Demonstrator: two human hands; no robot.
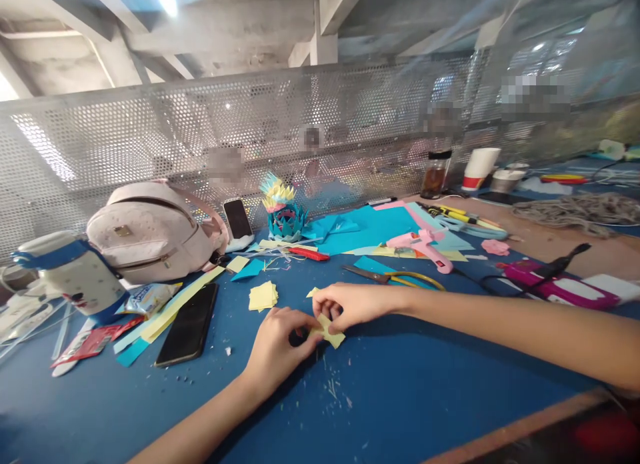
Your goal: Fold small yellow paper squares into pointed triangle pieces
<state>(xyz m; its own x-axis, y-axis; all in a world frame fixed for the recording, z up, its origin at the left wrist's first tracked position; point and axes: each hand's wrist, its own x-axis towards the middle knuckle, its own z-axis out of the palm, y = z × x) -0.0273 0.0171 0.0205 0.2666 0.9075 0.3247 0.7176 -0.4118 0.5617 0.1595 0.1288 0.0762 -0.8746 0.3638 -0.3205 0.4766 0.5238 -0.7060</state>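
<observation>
Between my two hands is a small piece of yellow paper (pixel 331 333), pinched just above the blue tabletop. My left hand (pixel 279 341) holds its left side with thumb and fingertips. From above, my right hand (pixel 350 304) grips the same paper, its fingers curled and partly hiding it. Another bit of yellow paper (pixel 313 293) shows just behind the right hand. A stack of yellow paper squares (pixel 263 296) lies beyond my left hand. Scissors with yellow handles (pixel 395 276) rest behind my right forearm.
A black phone (pixel 193 327), a bottle (pixel 80 274) and a pink backpack (pixel 150 231) stand or lie left. Behind are a folded-paper ornament (pixel 285 214), a red cutter (pixel 310 253), blue paper sheets (pixel 370 227) and a pink glue gun (pixel 423 246). A perforated metal screen (pixel 200 131) closes the back.
</observation>
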